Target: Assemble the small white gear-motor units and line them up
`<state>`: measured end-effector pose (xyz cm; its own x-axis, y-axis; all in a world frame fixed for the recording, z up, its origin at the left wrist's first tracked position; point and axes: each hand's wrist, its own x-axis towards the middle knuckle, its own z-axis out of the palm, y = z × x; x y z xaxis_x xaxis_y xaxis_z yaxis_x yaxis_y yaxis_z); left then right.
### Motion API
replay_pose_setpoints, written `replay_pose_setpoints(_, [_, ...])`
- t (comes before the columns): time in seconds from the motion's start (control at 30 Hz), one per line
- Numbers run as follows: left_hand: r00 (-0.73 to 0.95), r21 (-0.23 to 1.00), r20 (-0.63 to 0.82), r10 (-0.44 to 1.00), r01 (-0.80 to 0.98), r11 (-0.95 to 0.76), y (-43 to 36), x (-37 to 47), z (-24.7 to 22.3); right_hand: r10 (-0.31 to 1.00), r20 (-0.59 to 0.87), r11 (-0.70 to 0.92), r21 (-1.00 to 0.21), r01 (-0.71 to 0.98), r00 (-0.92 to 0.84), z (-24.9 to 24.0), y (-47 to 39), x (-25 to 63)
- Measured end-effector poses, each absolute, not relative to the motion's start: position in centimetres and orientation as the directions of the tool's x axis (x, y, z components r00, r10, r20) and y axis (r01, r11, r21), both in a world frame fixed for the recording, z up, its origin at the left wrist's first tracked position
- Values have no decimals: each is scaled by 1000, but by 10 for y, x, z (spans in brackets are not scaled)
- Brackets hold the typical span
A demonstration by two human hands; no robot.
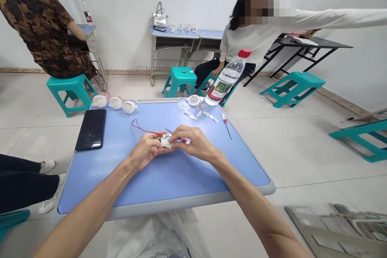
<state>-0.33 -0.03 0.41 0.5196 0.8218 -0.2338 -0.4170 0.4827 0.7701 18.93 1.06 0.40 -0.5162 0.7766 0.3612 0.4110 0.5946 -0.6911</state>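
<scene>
My left hand [146,150] holds a small round white device [165,141] above the middle of the blue desk, thumb on its near side and fingers beneath. From the device a thin red wire [142,129] loops out to the left. My right hand [196,142] is closed, its fingertips at the device's right side. Tucked in that hand is a screwdriver [186,141] with a red and clear handle, its thin shaft pointing up and left past the device. The right fingers hide part of the device's face.
On the desk [145,185] are a black phone [91,129], several white devices [115,102] with red wires, a water bottle [225,80], small white discs [208,115] and a second screwdriver [226,125]. Two people sit beyond on green stools [69,88]; another person's legs [27,179] show at left.
</scene>
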Motion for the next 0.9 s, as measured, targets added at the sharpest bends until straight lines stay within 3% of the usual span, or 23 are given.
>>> replay_pose_setpoints(0.3, [543, 771, -218, 811, -413, 484, 0, -5, 3, 775, 330, 588, -690, 423, -538, 10, 8, 192])
replay_pose_setpoints(0.57, [546, 770, -213, 810, -416, 483, 2, -5, 1, 736, 409, 671, -541, 506, -539, 4, 10, 193])
replay_pose_setpoints(0.9, [557, 775, -212, 803, -405, 486, 2, -6, 1, 743, 356, 663, -505, 552, -567, 8, 7, 195])
